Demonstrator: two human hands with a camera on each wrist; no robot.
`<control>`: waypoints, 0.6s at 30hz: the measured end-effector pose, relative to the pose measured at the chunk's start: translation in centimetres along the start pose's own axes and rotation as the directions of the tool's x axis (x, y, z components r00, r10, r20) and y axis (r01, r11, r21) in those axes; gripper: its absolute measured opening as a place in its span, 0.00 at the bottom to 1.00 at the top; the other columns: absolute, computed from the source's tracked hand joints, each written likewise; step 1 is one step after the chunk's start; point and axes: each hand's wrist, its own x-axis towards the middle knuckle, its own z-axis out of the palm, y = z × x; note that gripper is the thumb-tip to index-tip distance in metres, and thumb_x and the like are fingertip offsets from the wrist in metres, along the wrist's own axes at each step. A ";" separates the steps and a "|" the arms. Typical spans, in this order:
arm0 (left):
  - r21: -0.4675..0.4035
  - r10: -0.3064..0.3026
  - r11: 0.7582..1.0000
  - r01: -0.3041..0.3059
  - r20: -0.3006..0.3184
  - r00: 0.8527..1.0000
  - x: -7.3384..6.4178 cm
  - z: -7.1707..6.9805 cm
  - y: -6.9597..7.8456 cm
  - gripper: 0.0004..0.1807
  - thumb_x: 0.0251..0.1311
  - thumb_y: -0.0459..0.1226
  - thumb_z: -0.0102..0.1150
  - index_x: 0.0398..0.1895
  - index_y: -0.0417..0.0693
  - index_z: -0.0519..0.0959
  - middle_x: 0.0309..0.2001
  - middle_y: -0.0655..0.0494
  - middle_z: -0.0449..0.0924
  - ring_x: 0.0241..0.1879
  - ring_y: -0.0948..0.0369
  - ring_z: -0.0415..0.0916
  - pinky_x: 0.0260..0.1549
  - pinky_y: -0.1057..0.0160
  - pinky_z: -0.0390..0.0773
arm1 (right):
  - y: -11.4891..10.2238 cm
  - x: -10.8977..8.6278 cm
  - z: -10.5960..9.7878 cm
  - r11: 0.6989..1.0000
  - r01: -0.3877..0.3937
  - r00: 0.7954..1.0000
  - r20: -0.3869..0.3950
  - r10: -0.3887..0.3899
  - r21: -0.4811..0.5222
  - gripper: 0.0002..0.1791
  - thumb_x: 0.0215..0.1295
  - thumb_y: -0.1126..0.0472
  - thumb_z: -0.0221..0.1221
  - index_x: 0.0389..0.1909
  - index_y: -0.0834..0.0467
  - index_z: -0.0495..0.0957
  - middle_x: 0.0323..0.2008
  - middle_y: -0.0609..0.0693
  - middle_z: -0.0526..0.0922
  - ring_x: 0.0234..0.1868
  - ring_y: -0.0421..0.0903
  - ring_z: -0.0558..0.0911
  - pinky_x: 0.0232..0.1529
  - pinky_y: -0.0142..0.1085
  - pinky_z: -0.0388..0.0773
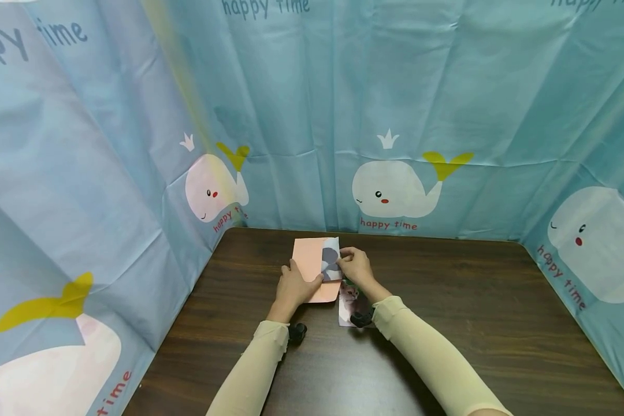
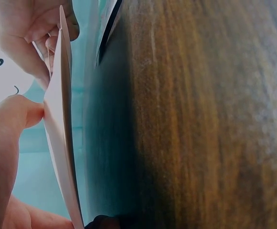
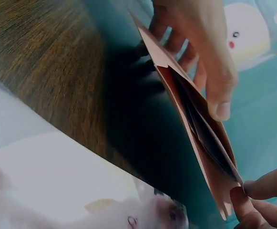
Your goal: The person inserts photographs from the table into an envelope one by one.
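Observation:
A peach paper envelope (image 1: 305,253) is gripped by my left hand (image 1: 293,288), with the thumb across its front face. My right hand (image 1: 357,266) pinches the right edge of a grey-and-white printed card (image 1: 331,261) at the envelope's right side. In the right wrist view the envelope's mouth gapes, and the dark edge of the card (image 3: 207,136) lies between its paper layers. How deep the card reaches is hidden. Seen edge-on in the left wrist view, the envelope (image 2: 59,119) is held above the table. Below my right hand lies a cat photo (image 1: 347,306), partly covered by the wrist.
The dark wooden table (image 1: 447,323) spreads out under both arms. A blue curtain (image 1: 301,115) printed with whales stands behind and along both sides. Black wrist cameras sit on the left wrist (image 1: 297,333) and right wrist (image 1: 363,318).

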 end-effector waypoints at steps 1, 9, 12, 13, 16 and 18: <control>0.000 0.000 1.000 0.000 -0.001 1.000 0.0 0.1 0.0 0.64 0.61 0.64 0.68 0.83 0.26 0.53 0.70 0.21 0.64 0.60 0.31 0.78 0.59 0.39 0.80 | 0.0 0.0 0.2 1.000 0.004 1.000 -0.005 -0.004 0.001 0.18 0.72 0.65 0.67 0.60 0.65 0.84 0.37 0.57 0.90 0.31 0.49 0.87 0.31 0.37 0.81; -0.002 -0.003 1.000 0.003 0.002 1.000 -0.1 0.0 -0.1 0.64 0.61 0.64 0.67 0.83 0.27 0.53 0.70 0.22 0.63 0.60 0.31 0.78 0.57 0.39 0.80 | -0.3 -0.1 1.2 1.000 -0.013 1.000 -0.027 0.013 0.012 0.14 0.70 0.63 0.70 0.53 0.64 0.88 0.37 0.55 0.92 0.39 0.51 0.90 0.40 0.42 0.85; 0.006 -0.001 1.000 0.001 0.004 1.000 -0.1 0.0 -0.1 0.64 0.62 0.65 0.66 0.83 0.27 0.53 0.70 0.22 0.64 0.60 0.31 0.78 0.58 0.39 0.80 | -0.4 0.0 1.5 1.000 -0.021 0.999 -0.035 0.021 0.011 0.13 0.70 0.63 0.70 0.52 0.64 0.89 0.37 0.55 0.92 0.39 0.51 0.90 0.39 0.42 0.85; 0.008 0.000 1.000 0.000 0.004 1.000 -0.1 0.0 -0.1 0.64 0.62 0.65 0.66 0.83 0.27 0.53 0.70 0.22 0.64 0.60 0.31 0.78 0.58 0.39 0.80 | -0.5 0.0 1.6 1.000 -0.024 0.999 -0.039 0.024 0.009 0.13 0.69 0.63 0.70 0.51 0.64 0.89 0.37 0.54 0.92 0.38 0.50 0.90 0.39 0.41 0.85; 0.008 -0.001 1.000 0.001 0.004 1.000 -0.1 0.1 0.0 0.64 0.62 0.65 0.66 0.83 0.27 0.53 0.70 0.22 0.64 0.61 0.31 0.77 0.58 0.39 0.80 | -0.6 0.1 1.8 1.000 -0.028 0.999 -0.043 0.028 0.000 0.13 0.69 0.63 0.70 0.51 0.63 0.89 0.38 0.54 0.92 0.38 0.49 0.90 0.39 0.41 0.85; 0.004 -0.001 1.000 0.001 0.002 1.000 -0.1 0.0 0.0 0.64 0.62 0.65 0.67 0.83 0.27 0.53 0.70 0.22 0.64 0.61 0.30 0.77 0.59 0.38 0.80 | -0.7 0.1 1.9 1.000 -0.028 0.999 -0.043 0.028 -0.006 0.12 0.69 0.62 0.71 0.50 0.62 0.90 0.38 0.53 0.92 0.38 0.49 0.90 0.39 0.40 0.85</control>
